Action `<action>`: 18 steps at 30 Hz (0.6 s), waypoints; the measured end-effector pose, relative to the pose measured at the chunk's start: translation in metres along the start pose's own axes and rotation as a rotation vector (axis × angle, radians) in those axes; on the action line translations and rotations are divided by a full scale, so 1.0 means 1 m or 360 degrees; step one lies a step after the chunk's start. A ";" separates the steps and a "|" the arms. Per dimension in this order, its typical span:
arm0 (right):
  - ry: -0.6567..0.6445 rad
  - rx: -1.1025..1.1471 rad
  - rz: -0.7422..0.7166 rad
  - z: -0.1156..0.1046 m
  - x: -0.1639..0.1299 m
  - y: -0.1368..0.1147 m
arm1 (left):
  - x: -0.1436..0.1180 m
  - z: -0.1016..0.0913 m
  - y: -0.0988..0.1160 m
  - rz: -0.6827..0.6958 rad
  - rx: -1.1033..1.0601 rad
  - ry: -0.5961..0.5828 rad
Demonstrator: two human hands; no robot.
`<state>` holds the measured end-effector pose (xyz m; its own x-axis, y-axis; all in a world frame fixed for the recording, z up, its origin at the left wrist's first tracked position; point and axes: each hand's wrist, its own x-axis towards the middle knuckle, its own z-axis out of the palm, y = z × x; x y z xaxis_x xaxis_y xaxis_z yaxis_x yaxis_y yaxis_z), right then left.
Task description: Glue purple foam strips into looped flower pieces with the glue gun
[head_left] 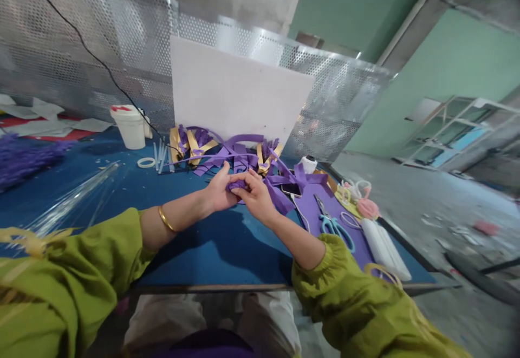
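Over the blue table [211,249], the left hand [218,190] and right hand [255,195] both pinch a small purple piece [236,185]; best to hold it tight and fold slowly.

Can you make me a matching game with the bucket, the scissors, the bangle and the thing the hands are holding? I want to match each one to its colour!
Things:
1. bucket
2. scissors
3. bangle
4. small piece pinched between the left hand and the right hand

Colours:
A. gold
B. purple
C. white
D. light blue handles

Right pairs: 1-C, 2-D, 3-A, 4-B
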<state>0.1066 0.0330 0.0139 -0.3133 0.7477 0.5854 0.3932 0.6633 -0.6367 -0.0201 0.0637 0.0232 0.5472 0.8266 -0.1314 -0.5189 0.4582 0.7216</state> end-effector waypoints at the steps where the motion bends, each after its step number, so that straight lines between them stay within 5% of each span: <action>1: 0.0016 -0.0110 -0.0047 0.003 0.003 0.000 | -0.001 -0.001 0.003 -0.0030 -0.0058 0.0020; 8: 0.0264 -0.0774 -0.0236 0.022 0.013 0.007 | -0.001 0.001 0.014 0.0110 -0.0126 0.0256; 11: 0.0220 -0.0982 -0.0246 0.025 0.008 0.005 | 0.003 -0.001 0.006 0.0224 -0.0052 0.0564; 14: 0.0211 -0.0971 -0.0166 0.029 0.004 0.005 | 0.006 -0.003 -0.003 0.0360 -0.0035 0.0745; 18: 0.0351 -0.0539 0.0250 0.037 0.000 0.016 | 0.003 -0.001 -0.009 0.0331 0.0060 0.0587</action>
<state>0.0809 0.0447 -0.0150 -0.0495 0.7898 0.6113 0.6943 0.4672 -0.5474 -0.0144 0.0620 0.0158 0.1580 0.9649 -0.2097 -0.5652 0.2625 0.7821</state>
